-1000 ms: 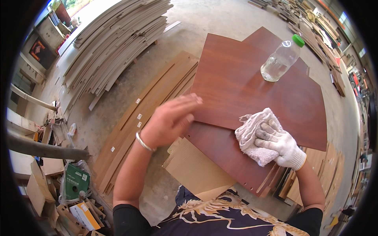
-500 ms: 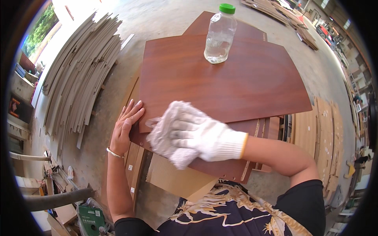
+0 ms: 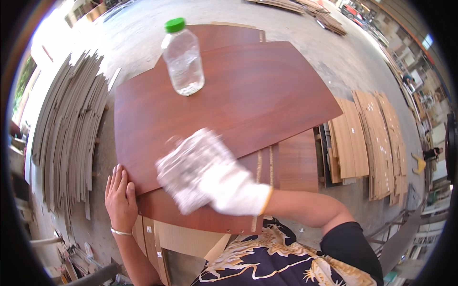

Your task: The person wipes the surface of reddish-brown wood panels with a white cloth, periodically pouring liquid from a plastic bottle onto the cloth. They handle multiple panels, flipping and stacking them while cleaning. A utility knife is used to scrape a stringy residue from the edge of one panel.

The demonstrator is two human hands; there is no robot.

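A reddish-brown board [image 3: 267, 95] lies tilted across other boards of the same colour, and a clear bottle [image 3: 183, 64] with a green cap stands on it, partly filled with clear liquid. My left hand [image 3: 121, 198] is bare, its fingers stretched along the board's near left corner, with a bangle at the wrist. In a white knit glove, my right hand [image 3: 229, 183] grips a fluffy pale cloth [image 3: 186, 159] and presses it onto the board's near edge. Motion blurs the cloth and glove. The lower board [image 3: 195, 214] shows beneath, nearest my body.
Long thin strips [image 3: 69, 138] are piled on the floor at the left. Light wood panels [image 3: 377, 143] lie in stacks at the right. Cardboard [image 3: 183, 238] sticks out below the boards near me. More panels [image 3: 329, 21] lie far off on the right.
The view has turned, so the boards and bottle appear farther left. Across the board, my right hand with the cloth has slid a little to the right and away from me. My left hand stays at the corner.
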